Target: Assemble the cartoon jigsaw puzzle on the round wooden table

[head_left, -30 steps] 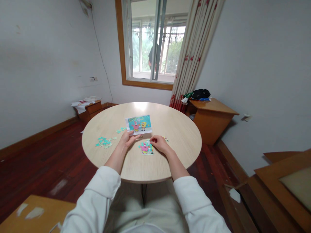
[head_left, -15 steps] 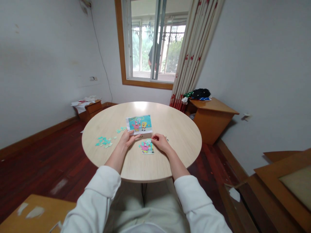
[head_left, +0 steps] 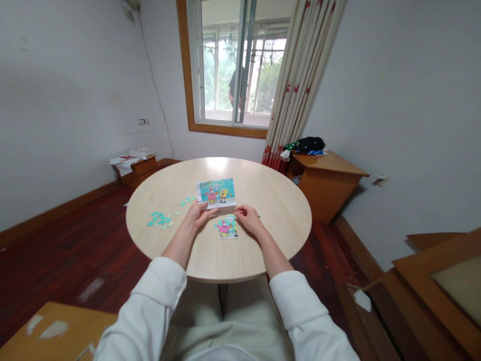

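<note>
In my left hand [head_left: 197,214] is a printed cartoon picture [head_left: 217,193], tilted up, with the thumb over its lower left corner. Below it on the table lies a partly joined jigsaw puzzle [head_left: 226,228], showing a pink starfish and other figures. My right hand [head_left: 246,216] is just above the puzzle's upper right, its fingertips pinched together. Whatever they may hold is too small to make out. Loose turquoise puzzle pieces [head_left: 160,219] lie in a pile left of my left hand, and a smaller group of pieces [head_left: 187,201] sits beside the picture.
The round pale table [head_left: 270,193] stands before me. A few small pieces show partly behind my right hand. Past the table, a wooden desk [head_left: 325,175] carries dark cloth. A low cabinet [head_left: 145,168] with papers is at the left. A person [head_left: 237,90] is outside the window.
My right hand has shifted up slightly, away from the puzzle's top edge, uncovering more of the puzzle there. My left hand and the picture stay almost still.
</note>
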A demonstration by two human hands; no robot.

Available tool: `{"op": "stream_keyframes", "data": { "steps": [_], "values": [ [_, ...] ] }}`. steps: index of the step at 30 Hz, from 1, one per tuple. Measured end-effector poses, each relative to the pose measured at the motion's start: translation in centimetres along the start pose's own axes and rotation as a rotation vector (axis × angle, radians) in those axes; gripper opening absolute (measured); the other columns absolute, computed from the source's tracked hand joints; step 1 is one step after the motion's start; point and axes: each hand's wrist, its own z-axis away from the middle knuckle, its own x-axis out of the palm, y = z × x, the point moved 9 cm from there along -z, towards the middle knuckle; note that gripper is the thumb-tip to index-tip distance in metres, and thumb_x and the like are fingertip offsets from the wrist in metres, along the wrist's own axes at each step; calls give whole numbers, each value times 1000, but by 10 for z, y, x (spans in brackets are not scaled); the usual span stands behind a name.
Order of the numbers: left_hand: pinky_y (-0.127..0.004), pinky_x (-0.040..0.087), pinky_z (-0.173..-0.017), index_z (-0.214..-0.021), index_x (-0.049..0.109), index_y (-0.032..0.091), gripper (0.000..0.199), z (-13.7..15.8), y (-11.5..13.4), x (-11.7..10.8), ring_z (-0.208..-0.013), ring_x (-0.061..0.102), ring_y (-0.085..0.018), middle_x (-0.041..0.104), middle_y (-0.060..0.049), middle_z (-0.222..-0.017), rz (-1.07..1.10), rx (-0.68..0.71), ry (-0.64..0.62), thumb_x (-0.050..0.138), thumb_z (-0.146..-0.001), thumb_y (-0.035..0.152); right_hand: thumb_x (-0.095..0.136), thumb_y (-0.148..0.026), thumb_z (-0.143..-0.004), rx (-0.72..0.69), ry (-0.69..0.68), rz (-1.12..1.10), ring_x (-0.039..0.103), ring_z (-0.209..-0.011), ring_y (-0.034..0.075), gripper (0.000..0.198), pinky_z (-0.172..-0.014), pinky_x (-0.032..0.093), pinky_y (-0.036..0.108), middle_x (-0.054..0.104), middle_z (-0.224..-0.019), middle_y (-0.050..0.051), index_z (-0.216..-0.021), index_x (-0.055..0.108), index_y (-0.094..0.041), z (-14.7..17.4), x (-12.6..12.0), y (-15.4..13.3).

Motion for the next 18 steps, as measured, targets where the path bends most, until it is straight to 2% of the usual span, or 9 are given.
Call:
{"op": "stream_keyframes", "data": {
  "steps": [4, 7, 11, 15, 18],
  "values": [
    [-49, 54, -78, -118, 52, 15, 51, -1, -2, 1, -91, 65, -26, 65, -14, -106, -19, -10, -36, 50, -71, -2, 59, -42, -66, 41, 23, -55, 46, -55, 10, 35, -55, 36, 23, 54, -58, -3, -86, 62, -14, -2, -1, 6],
    [-49, 54, -79, -119, 51, 15, 52, -1, -4, 3, -94, 65, -27, 65, -14, -108, -7, -27, -57, 51, -70, -3, 58, -47, -67, 41, 72, -50, 49, -58, 11, 37, -56, 37, 23, 58, -61, -1, -81, 62, -14, -4, -5, 9],
    [-48, 54, -79, -120, 50, 15, 52, 0, -6, 6, -96, 64, -26, 64, -14, -111, -2, -43, -92, 52, -70, -3, 57, -52, -67, 95, 143, -92, 45, -49, 9, 39, -49, 34, 22, 57, -57, -2, -79, 59, -15, -5, -11, 16],
    [-44, 56, -77, -114, 53, 13, 47, 3, -8, 9, -92, 65, -25, 65, -13, -106, -31, -57, -116, 52, -71, -3, 57, -53, -66, 106, 110, -183, 43, -47, 9, 42, -46, 32, 22, 58, -58, -2, -85, 59, -15, -5, -7, 14],
    [-41, 56, -77, -109, 55, 11, 41, 4, -9, 9, -89, 66, -25, 66, -14, -102, -53, -67, -120, 52, -71, -3, 57, -52, -65, 65, 93, -181, 43, -49, 10, 38, -48, 33, 23, 56, -56, -2, -72, 60, -15, -4, -6, 6]
  ]
}}
